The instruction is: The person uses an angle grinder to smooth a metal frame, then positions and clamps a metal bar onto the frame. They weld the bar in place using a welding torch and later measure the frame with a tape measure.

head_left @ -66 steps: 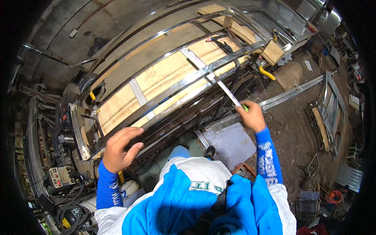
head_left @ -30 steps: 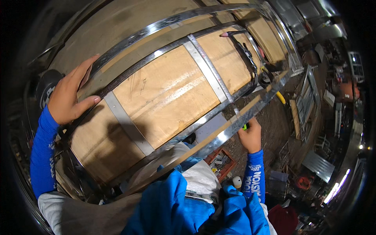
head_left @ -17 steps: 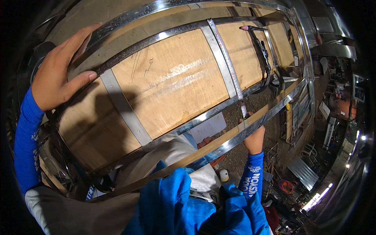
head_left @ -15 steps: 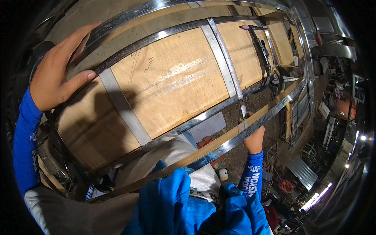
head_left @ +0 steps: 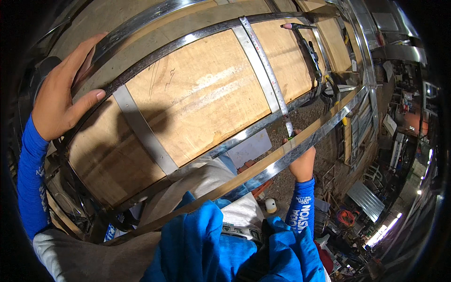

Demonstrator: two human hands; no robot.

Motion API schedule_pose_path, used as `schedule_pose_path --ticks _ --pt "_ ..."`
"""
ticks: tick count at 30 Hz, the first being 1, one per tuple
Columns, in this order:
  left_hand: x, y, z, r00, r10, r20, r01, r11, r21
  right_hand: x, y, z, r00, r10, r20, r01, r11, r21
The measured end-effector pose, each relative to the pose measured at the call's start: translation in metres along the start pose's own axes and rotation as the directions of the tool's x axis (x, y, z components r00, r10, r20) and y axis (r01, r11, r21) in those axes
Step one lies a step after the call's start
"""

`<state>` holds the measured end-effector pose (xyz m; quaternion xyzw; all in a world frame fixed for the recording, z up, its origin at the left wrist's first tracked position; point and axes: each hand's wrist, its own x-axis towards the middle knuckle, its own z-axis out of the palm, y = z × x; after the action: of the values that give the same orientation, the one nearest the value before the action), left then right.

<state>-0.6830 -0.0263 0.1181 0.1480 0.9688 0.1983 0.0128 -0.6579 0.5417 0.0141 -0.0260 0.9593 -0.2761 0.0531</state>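
My left hand (head_left: 63,91) is at the far left, fingers stretched along the outer metal rail and thumb apart from them, just above the dark inner rail (head_left: 141,58). Nothing shows in its palm. A tape measure's white blade (head_left: 265,61) lies across the plywood panel (head_left: 197,89), beside a flat metal strip (head_left: 256,68). My right hand (head_left: 303,164) is closed at the blade's near end, where a bit of green shows. The near wood-and-metal rail (head_left: 277,164) hides part of this hand and most of what it holds.
A dark clamp-like tool (head_left: 312,58) and a pink-tipped tool (head_left: 292,26) sit on the panel's far right. Another metal strip (head_left: 143,129) crosses the left of the panel. A corrugated sheet (head_left: 366,199) and an orange coil (head_left: 346,217) lie on the floor at right.
The whole scene has shifted slightly up and left in view. My left thumb has lifted off the inner rail. My right hand keeps its place at the tape's end.
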Motion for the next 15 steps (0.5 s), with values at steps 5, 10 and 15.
schedule_pose_path --ticks 5,10,15 --pt "-0.0001 0.0001 -0.0008 0.998 -0.054 0.023 0.056 0.995 -0.08 0.0024 -0.0122 -0.0004 1.0 -0.014 -0.008 0.014 1.0 -0.003" --pt "0.0004 0.0023 -0.0011 0.999 -0.042 0.012 0.043 0.998 -0.048 0.0007 -0.0072 0.0003 1.0 0.017 0.004 -0.017 1.0 0.012" --pt "-0.0002 0.0031 -0.0006 0.999 -0.051 0.009 0.052 0.997 -0.065 0.0 -0.0074 0.0023 1.0 0.007 -0.008 -0.007 1.0 0.025"
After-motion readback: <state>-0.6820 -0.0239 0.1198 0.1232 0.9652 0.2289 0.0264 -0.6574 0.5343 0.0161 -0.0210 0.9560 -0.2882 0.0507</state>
